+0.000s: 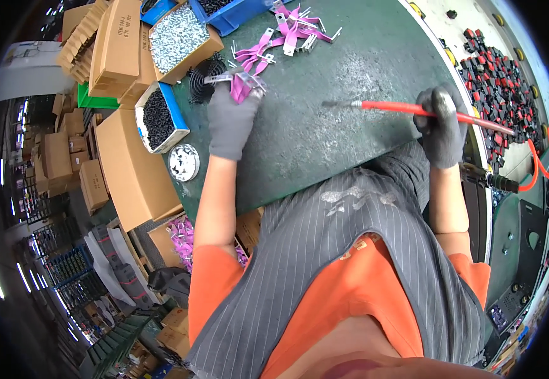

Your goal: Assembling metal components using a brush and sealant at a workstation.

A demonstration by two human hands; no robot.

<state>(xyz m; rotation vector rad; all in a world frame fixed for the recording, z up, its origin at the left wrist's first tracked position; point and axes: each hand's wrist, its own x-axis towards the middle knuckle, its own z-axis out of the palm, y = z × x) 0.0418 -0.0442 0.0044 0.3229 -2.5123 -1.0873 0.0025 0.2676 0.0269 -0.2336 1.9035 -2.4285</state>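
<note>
My left hand, in a grey glove, is closed on a metal bracket with a pink-purple part at the far left of the green table. My fingers cover part of it. In my gloved right hand is a long red-handled brush, gripped along the handle. Its dark bristle end points left over the table, apart from the bracket. Several similar pink-purple brackets lie in a loose pile just beyond my left hand. A black coiled piece rests beside that hand.
Along the table's left edge stand a box of silvery screws, a box of small black parts and a round white tub. A blue bin is at the back. Many red-and-black parts and a red hose lie right.
</note>
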